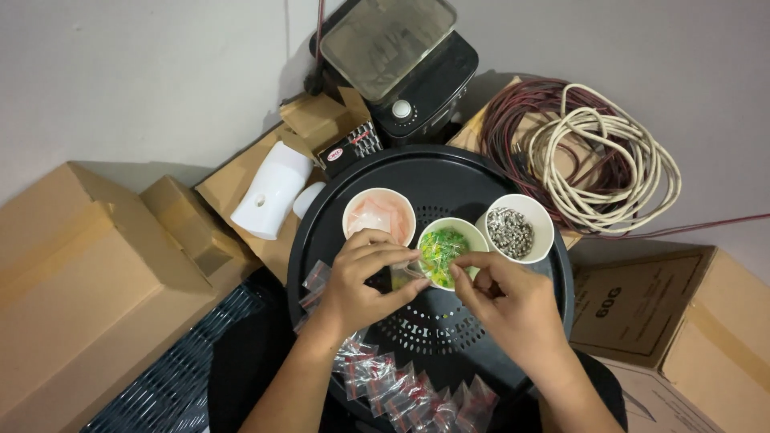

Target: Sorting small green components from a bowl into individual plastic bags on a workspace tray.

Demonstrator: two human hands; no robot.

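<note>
Left hand: the left hand [365,281] is curled over the round black tray [321,216], its fingers pinched on a small clear zip bag [407,274], apparently to keep it steady beside the middle cup.
Right hand: the right hand [501,301] meets it from the other side, thumb and forefinger closed at the bag's edge; whether a piece is held between them cannot be made out.
Bag: it sits between the two hands, just at the rim of the cup of green and yellow pieces [449,248], close enough for short reaches.
Cups: three white cups stand in a row on the tray; the cup of clear bags [378,215] is to the left, the cup of grey pieces [517,228] to the right, all within arm's range.
Sealed bags: a fan of small red-striped bags [417,393] lies on the near edge of the tray, set out of the way of the cups.
Surroundings: cardboard boxes [88,265] flank the tray; a coil of red and cream cable [597,156] rests on a box to the right; a black appliance with a glass lid [401,64] stands against the wall behind.
</note>
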